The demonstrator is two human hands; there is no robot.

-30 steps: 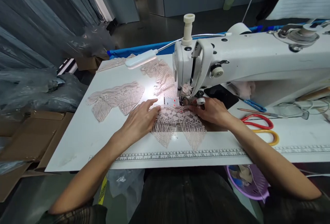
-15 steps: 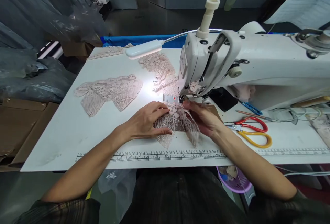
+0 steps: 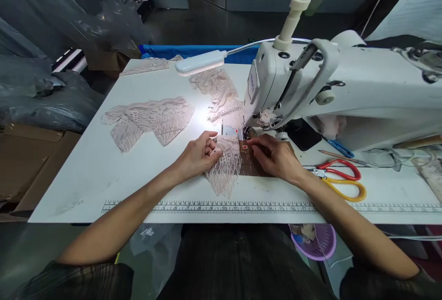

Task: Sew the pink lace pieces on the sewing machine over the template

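Note:
A folded piece of pale pink lace (image 3: 226, 166) lies on the white table (image 3: 103, 175) just in front of the sewing machine's (image 3: 331, 88) needle area. My left hand (image 3: 198, 155) has its fingers curled, pinching the lace's left upper edge. My right hand (image 3: 276, 155) pinches the lace's right upper corner beside the presser foot, over a brown patch (image 3: 250, 164) on the table. A small red mark sits at my right fingertips.
More lace pieces (image 3: 152, 118) lie left of the machine and others (image 3: 217, 88) behind it under the lamp (image 3: 202, 62). Red and yellow scissors (image 3: 340, 178) lie right of my right hand. A ruler (image 3: 241, 207) runs along the table's front edge. A purple basket (image 3: 316, 242) hangs below.
The lace, spread wide a second ago, has been folded into a narrower piece. Both hands moved closer together at its top edge; my left hand went from flat to curled.

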